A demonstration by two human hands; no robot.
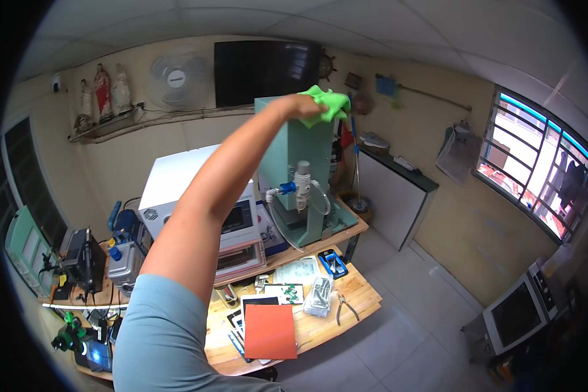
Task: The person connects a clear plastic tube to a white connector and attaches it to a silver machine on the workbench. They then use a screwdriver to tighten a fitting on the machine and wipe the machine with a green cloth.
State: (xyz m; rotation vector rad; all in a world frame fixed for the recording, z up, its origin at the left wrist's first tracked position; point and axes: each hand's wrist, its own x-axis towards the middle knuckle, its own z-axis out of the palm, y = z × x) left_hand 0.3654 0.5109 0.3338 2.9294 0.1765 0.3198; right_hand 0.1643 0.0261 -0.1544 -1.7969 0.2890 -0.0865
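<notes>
My left arm, in a blue-grey sleeve, stretches up and across the view to a tall pale-green machine (317, 147). At the machine's top, my left hand (300, 106) is closed on a bright green cloth (330, 104). The cloth is bunched under and beyond the fingers and lies against the machine's upper edge. Lower on the machine's front sits an air regulator (302, 186) with a blue fitting and clear tubing. My right hand is out of view.
A white boxy machine (176, 173) stands left of the green one, partly behind my arm. On the wooden bench (366, 304) below lie an orange-red sheet (270, 332), pliers (346, 310), a plastic-bagged item (319, 295) and a blue tray (333, 262). A television (268, 72) hangs behind.
</notes>
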